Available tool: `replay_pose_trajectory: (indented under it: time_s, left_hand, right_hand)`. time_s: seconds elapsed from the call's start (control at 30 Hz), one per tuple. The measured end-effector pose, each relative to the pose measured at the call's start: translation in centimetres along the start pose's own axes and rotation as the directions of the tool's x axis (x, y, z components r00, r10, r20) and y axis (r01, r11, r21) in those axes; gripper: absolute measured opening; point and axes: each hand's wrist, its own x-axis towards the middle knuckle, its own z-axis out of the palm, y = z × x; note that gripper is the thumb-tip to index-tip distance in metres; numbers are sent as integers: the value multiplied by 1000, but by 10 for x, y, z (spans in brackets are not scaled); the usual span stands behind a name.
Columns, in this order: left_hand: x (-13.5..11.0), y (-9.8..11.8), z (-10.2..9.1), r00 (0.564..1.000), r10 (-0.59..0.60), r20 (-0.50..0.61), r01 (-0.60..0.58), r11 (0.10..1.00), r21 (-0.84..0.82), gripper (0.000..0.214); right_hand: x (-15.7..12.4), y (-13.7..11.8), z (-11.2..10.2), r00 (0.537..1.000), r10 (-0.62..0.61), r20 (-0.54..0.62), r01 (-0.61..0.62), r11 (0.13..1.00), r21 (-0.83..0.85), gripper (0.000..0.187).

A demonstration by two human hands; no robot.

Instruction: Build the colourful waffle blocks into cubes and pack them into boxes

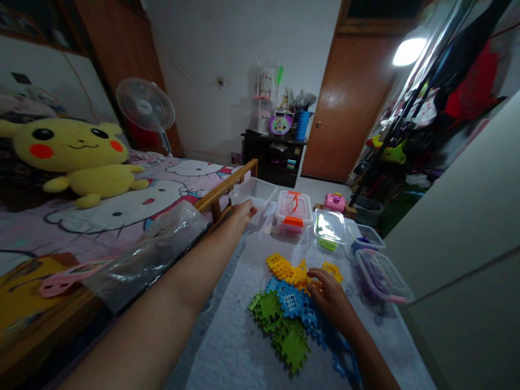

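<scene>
My left hand (244,208) reaches far forward and grips the near rim of a clear open plastic bin (260,190) at the far end of the grey mat. My right hand (331,295) rests on a pile of flat interlocking plastic tiles, fingers curled over the yellow tiles (286,268). Blue tiles (290,300) and green tiles (284,330) lie just left of that hand on the mat (235,346).
A lidded box with orange clips (293,212), a clear box holding green pieces (329,227) and two lidded boxes of purple pieces (379,273) ring the mat. A bed with a yellow plush (73,154) and a clear bag (158,244) is left; a white wall is right.
</scene>
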Motion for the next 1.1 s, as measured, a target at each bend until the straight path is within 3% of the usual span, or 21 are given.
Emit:
replay_pose_trajectory:
  time_s: [0.17, 0.43, 0.5, 0.63, 0.73, 0.9, 1.0, 1.1]
  left_hand:
    - [1, -3, 4, 1000, -10, 26, 8, 995, 99, 17]
    - [-3, -17, 10, 997, -61, 45, 55, 992, 109, 14]
    - [-3, -16, 10, 997, -66, 50, 60, 990, 124, 10]
    - [-4, -15, 8, 994, -91, 58, 79, 981, 174, 32]
    - [-5, -14, 5, 994, -93, 54, 80, 976, 204, 37]
    - [-1, -16, 1, 996, -62, 71, 46, 978, 203, 30]
    - [7, -21, 4, 997, -35, 72, 21, 981, 191, 20]
    - [17, -28, 12, 996, -13, 89, -3, 984, 181, 28]
  right_hand:
    - [0, 3, 2, 1000, -3, -27, 3, 1000, -3, 26]
    - [2, 2, 4, 1000, -22, -23, 20, 998, -62, 30]
    - [18, -13, 0, 996, -83, 19, 84, 992, -96, 32]
    - [73, -55, -5, 968, -217, 125, 243, 934, -262, 38]
    - [120, -73, -3, 973, -196, 125, 231, 873, -430, 46]
    - [165, -63, 7, 996, -42, 76, 79, 797, -599, 52]
    - [173, -51, 11, 998, -37, 59, 66, 776, -628, 50]
    - [174, -45, 13, 997, -69, 35, 76, 767, -638, 45]
